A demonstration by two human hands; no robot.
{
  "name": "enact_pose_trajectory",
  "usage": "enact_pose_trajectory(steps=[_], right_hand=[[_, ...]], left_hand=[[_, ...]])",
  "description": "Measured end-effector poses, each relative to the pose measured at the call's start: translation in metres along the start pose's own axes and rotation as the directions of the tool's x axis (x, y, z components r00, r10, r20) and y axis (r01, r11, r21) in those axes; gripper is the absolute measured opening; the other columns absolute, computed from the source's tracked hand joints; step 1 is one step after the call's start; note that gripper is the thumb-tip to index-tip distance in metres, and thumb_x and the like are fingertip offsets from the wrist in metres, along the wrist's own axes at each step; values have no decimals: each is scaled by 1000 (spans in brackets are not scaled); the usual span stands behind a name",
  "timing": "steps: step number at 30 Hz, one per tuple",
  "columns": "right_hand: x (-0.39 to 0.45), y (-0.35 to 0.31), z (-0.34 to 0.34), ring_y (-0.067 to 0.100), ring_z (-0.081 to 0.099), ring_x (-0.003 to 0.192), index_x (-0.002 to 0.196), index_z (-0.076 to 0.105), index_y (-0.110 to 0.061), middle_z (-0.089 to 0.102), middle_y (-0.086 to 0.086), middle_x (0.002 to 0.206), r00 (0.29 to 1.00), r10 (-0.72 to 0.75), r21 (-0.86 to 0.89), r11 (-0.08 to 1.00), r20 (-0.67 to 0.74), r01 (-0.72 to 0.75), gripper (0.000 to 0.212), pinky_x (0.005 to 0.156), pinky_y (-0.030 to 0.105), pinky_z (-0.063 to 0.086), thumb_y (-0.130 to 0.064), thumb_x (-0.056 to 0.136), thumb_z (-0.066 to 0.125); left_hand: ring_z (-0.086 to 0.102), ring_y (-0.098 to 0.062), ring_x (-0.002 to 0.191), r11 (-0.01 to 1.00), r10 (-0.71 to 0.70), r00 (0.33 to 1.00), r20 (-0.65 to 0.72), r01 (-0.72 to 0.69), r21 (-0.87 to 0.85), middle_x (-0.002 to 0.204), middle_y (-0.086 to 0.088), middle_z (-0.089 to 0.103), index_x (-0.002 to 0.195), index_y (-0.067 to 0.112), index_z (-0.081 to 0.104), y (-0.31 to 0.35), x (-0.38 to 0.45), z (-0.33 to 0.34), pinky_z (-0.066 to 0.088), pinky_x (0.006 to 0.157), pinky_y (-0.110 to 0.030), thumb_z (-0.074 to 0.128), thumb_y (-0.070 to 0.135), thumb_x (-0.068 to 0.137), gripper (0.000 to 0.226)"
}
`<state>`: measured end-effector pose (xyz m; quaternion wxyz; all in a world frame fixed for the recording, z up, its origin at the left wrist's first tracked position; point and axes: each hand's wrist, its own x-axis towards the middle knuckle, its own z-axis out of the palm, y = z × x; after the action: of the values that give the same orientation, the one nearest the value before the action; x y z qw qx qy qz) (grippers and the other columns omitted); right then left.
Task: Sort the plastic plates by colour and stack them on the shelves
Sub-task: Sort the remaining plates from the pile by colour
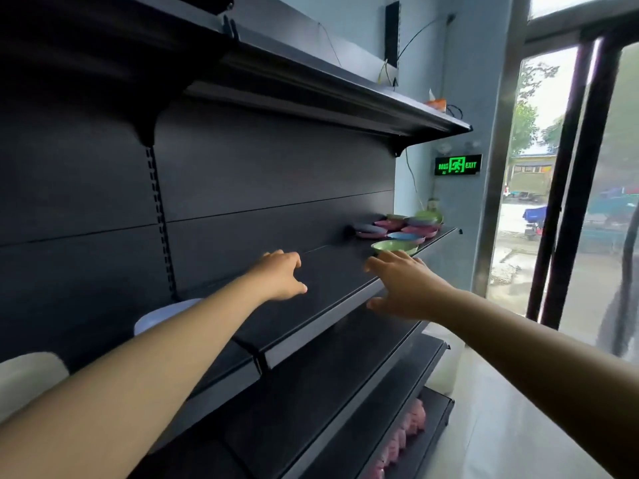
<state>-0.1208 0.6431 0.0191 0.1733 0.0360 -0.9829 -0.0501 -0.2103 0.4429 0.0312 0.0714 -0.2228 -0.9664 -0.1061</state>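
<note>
The black metal shelf (pixel 332 271) looks matt and smooth, with a faint sheen along its front lip; the small round green plastic plate (pixel 394 247) is glossy; the pink and blue plastic plates (pixel 404 229) behind it shine softly; the pale tiled floor (pixel 501 409) is polished.

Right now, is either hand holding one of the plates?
No: the left hand and right hand are both bare over the shelf, short of the green plate.

Single head-worn wide-angle view, close to the dark shelf (pixel 332 271), facing forward and slightly down along it toward the window (pixel 539 174).
</note>
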Motion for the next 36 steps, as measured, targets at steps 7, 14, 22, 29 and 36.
enact_pose_trajectory(steps=[7,14,22,29,36], right_hand=[[97,112,28,26,33,134,140,38,-20,39,5,144,1000,4,-90,996,8,-3,64,108,44,32,-42,86,62],[160,230,66,27,35,133,141,38,-22,41,4,143,999,50,-56,997,-14,-51,67,108,45,34,-43,84,66],[242,387,126,26,32,136,142,36,-23,39,3,146,1000,0,-18,1000,-24,-1,67,112,46,30,-42,84,64],[309,541,156,27,35,132,141,36,-24,41,4,141,997,-74,10,997,8,73,64,109,42,32,-40,84,62],[363,657,188,24,40,127,137,42,-23,45,3,138,999,-52,107,993,3,51,59,103,39,36,-38,84,62]], left_hand=[[43,-22,126,992,-32,999,13,34,-119,138,-4,43,134,20,45,34,154,15,40,100,-32,61,36,87,52],[47,-21,123,985,-32,998,48,40,-170,136,-5,47,131,15,48,96,283,53,39,97,-29,64,32,87,50],[49,-22,118,977,-87,996,2,86,-195,130,-7,50,128,12,50,175,422,103,38,88,-25,66,29,86,48],[53,-22,113,926,-227,974,22,223,-305,126,-8,55,125,10,53,249,549,135,39,88,-26,67,28,86,45],[52,-21,113,918,-261,963,61,267,-292,126,-6,56,125,11,52,320,653,168,39,88,-27,66,32,87,46]])
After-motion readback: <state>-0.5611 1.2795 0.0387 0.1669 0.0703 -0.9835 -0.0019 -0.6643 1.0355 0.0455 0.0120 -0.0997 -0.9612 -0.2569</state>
